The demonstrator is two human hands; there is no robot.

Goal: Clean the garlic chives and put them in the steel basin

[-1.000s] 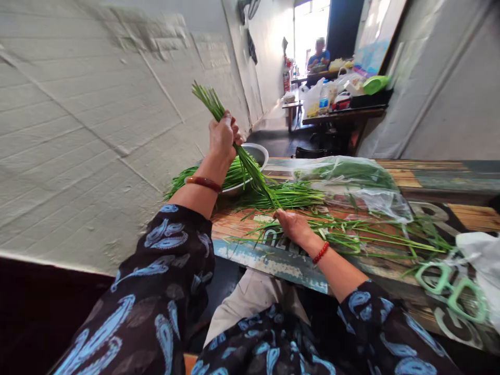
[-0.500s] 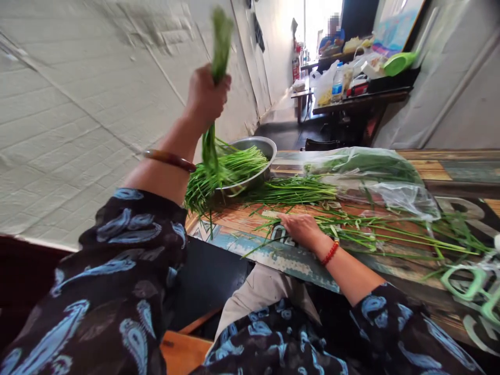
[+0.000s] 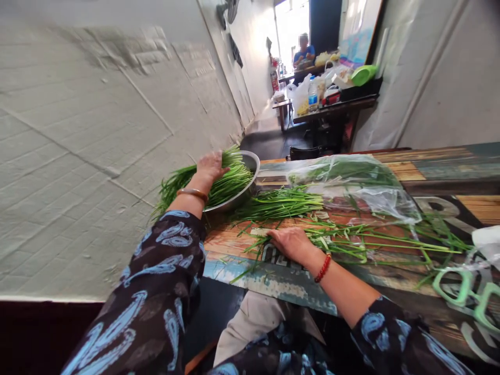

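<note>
My left hand (image 3: pixel 211 167) is on a bunch of garlic chives (image 3: pixel 232 179) heaped in a metal bowl (image 3: pixel 250 177), its fingers round the stalks and partly hidden. Leafy ends hang over the bowl's left side. My right hand (image 3: pixel 295 245) rests low on the table, fingers closed on a narrow, pale, flat strip (image 3: pixel 260 231) whose kind I cannot make out. Just beyond it lies a pile of chives (image 3: pixel 283 203) beside the bowl. Loose stalks and trimmings (image 3: pixel 359 239) spread around and to the right of that hand.
A clear plastic bag (image 3: pixel 351 174) with more greens lies on the patterned table (image 3: pixel 289 284). Green-framed glasses (image 3: pixel 455 286) sit at the right edge. A white wall (image 3: pixel 97 156) borders the left. Behind stand another table with a water bottle (image 3: pixel 313 95) and a seated person (image 3: pixel 303 54).
My left hand has come down from above the bowl, bringing the raised bunch of chives onto the heap. My right hand keeps its place on the table; the view has shifted slightly.
</note>
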